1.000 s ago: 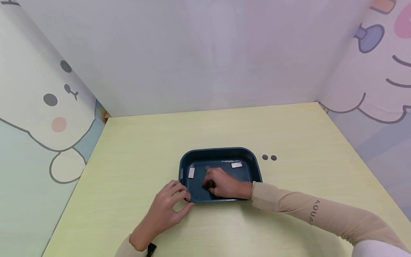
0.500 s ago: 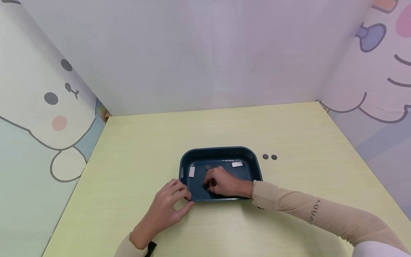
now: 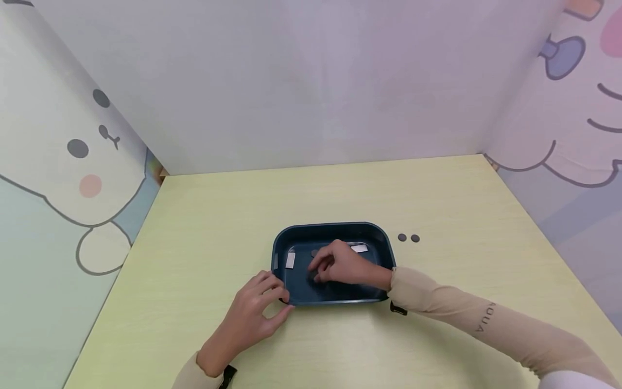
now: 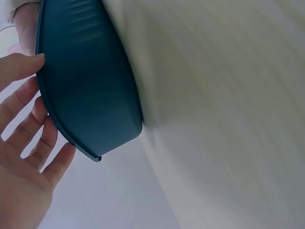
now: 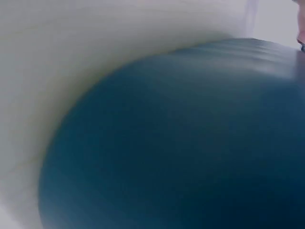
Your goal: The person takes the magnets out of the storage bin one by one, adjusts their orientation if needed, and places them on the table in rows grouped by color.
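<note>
A dark teal plastic tray (image 3: pixel 340 302) stands on the table, its near left corner held by my left hand (image 3: pixel 257 313). In the left wrist view, the left thumb and fingertips (image 4: pixel 40 59) lie along the tray's rim. My right hand (image 3: pixel 347 265) hangs inside the tray with its fingers bent downward; whether something small is between the fingertips is hidden against the dark floor. In the tray are a white rectangular piece (image 3: pixel 290 260) at the left, another white piece (image 3: pixel 359 248) at the back right, and a small dark disc (image 3: pixel 313 253) just behind the right fingers.
Two small dark discs (image 3: pixel 408 237) lie side by side on the pale table (image 3: pixel 218 227), to the right of the tray. A grey-white wall (image 3: pixel 316 81) rises behind the table, with cartoon-printed panels (image 3: pixel 82 178) on the sides.
My right hand has risen a little from the tray floor and shifted slightly back, now covering part of the right white piece. The left hand and tray have stayed put.
</note>
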A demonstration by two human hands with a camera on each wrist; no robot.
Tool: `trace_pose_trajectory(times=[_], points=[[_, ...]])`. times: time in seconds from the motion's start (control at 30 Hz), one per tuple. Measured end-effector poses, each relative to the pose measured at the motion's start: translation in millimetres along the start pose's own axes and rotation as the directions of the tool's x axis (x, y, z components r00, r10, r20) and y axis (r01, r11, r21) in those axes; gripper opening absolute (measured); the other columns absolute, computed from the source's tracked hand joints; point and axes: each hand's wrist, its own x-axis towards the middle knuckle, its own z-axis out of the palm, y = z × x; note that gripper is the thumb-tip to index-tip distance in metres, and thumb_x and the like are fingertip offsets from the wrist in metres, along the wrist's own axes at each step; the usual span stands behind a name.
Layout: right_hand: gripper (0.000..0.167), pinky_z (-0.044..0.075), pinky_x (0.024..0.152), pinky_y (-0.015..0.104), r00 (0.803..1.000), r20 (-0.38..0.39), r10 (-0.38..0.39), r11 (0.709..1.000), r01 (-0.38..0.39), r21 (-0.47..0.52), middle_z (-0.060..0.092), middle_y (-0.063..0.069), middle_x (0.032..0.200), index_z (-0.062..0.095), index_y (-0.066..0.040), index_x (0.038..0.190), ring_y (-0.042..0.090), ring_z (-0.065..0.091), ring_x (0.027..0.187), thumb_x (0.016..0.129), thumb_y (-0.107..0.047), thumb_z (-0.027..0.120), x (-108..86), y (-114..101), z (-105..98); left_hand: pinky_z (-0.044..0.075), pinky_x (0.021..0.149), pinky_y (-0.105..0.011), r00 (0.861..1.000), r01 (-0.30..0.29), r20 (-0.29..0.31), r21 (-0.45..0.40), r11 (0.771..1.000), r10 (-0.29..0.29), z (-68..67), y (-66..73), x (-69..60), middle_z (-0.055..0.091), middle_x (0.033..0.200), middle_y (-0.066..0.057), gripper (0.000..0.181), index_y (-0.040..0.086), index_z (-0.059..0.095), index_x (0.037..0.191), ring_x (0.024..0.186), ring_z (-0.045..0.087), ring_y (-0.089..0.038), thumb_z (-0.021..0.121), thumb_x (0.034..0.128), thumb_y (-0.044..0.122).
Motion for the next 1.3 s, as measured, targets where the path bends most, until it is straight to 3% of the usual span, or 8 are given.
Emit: trace_pose_trajectory(times=[0.17,0.5,0.9,1.3], points=[[0.017,0.054,0.071,0.031,0.999,-0.017,0.039,0.992,-0.037,0.124,0.069,0.010,0.082,0.071,0.001,0.098,0.021,0.068,0.075,0.081,0.002,0.069,-3.5,-2.2,-5.4,0.045,0.075,-0.026,1.000,0.009,0.009,0.001,1.000,-0.009,-0.2,0.0,-0.4,0.056,0.085,0.008,0.019,0.018,0.063,0.078,0.084,0.050,-0.012,0.080,0.0704,0.016],[0.020,0.054,0.075,0.037,1.000,-0.017,0.019,0.964,-0.013,0.267,0.069,0.018,0.086,0.068,0.007,0.101,0.029,0.068,0.080,0.083,0.002,0.065,-14.0,-5.9,-13.8,0.045,0.073,-0.025,1.000,0.014,0.011,0.006,1.000,-0.014,0.1,-0.6,-1.0,0.056,0.085,0.009,0.018,0.019,0.063,0.078,0.084,0.050,-0.012,0.080,0.0711,0.017],[0.020,0.054,0.076,0.041,0.999,-0.039,-0.039,0.945,0.049,0.323,0.067,0.022,0.090,0.068,0.005,0.102,0.037,0.066,0.077,0.084,-0.003,0.069,-29.5,-3.8,-23.7,0.047,0.072,-0.025,0.999,0.030,0.016,0.027,0.999,-0.031,-0.5,1.8,1.0,0.056,0.085,0.011,0.018,0.020,0.064,0.078,0.084,0.050,-0.010,0.080,0.0707,0.020],[0.024,0.053,0.077,0.043,0.999,-0.042,-0.035,0.932,0.048,0.359,0.065,0.020,0.099,0.067,0.003,0.104,0.030,0.066,0.077,0.083,-0.008,0.070,-42.1,-6.5,-30.6,0.046,0.073,-0.025,1.000,0.028,0.007,0.010,1.000,-0.028,0.4,1.3,-0.3,0.056,0.084,0.009,0.019,0.019,0.064,0.078,0.083,0.050,-0.011,0.080,0.0700,0.016]])
